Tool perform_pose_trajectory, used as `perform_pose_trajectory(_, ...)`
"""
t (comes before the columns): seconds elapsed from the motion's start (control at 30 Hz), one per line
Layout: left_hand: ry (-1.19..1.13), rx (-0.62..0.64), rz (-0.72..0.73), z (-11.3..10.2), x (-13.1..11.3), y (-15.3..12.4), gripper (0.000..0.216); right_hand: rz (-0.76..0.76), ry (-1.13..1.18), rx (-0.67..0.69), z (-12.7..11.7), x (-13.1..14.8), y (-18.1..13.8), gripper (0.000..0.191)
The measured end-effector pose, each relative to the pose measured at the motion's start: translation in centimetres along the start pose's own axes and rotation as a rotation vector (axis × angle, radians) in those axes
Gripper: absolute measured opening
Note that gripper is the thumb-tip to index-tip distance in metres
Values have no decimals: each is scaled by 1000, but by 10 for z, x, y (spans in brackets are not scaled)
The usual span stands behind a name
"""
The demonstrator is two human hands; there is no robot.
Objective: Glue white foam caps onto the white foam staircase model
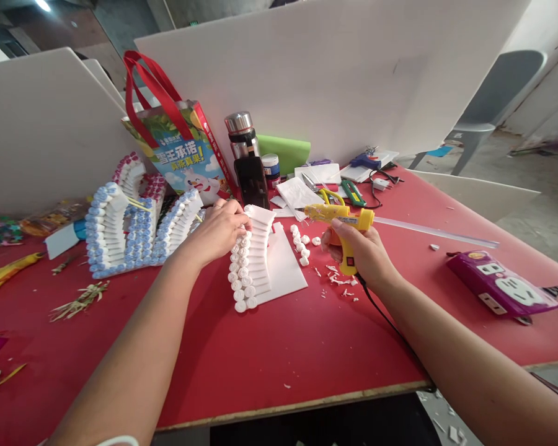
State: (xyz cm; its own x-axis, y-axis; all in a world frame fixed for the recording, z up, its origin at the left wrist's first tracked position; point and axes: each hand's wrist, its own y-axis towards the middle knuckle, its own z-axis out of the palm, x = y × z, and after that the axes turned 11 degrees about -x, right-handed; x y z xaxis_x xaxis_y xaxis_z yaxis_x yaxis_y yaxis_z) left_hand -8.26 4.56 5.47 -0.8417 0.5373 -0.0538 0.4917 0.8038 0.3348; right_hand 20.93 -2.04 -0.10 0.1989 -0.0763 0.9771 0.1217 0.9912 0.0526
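Observation:
My right hand [356, 248] grips a yellow hot glue gun [339, 215], its nozzle pointing left and a clear glue stick [437, 232] jutting out behind. With bent fingers my left hand [223, 224] holds the upper left edge of a curved white ribbed piece [258, 248], edged by two rows of white rosettes [243, 272]. Its fingertips are partly hidden, so whether a single rosette is pinched there cannot be told. Under the piece lies a flat white board [286, 266]. Several loose white rosettes [302, 251] sit between the board and my right hand.
Blue-edged white pieces [139, 235] stand at left, before a printed bag [181, 148]. Behind are a flask [240, 133], a phone [251, 181], pliers and a green cutter [353, 192]. A purple power strip [502, 284] lies right; the gun's cord [385, 316] runs off the front edge.

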Motion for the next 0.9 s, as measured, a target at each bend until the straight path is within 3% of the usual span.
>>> perform_pose_trajectory(0.27, -110, -52, 1, -1, 2, -1, 20, 72, -379, -68, -24, 9, -6, 50)
perform_pose_trajectory(0.4, -318, -317, -95, 1, 5, -16, 21, 137, -429, -258, -54, 1, -11, 49)
perform_pose_trajectory(0.53, -434, -603, -402, 22, 12, -40, 25, 254, -406, -344, -77, -6, -9, 54)
perform_pose_trajectory(0.7, -791, -582, -746, 51, 9, -62, 42, 393, -311, -355, -83, -4, -3, 53)
perform_pose_trajectory(0.8, -863, -534, -807, 55, -1, -65, 48, 433, -218, -346, -85, -4, -1, 49)
perform_pose_trajectory(0.9, -927, -494, -817, 55, -8, -65, 50, 338, -252, -350, -89, -6, -2, 47)
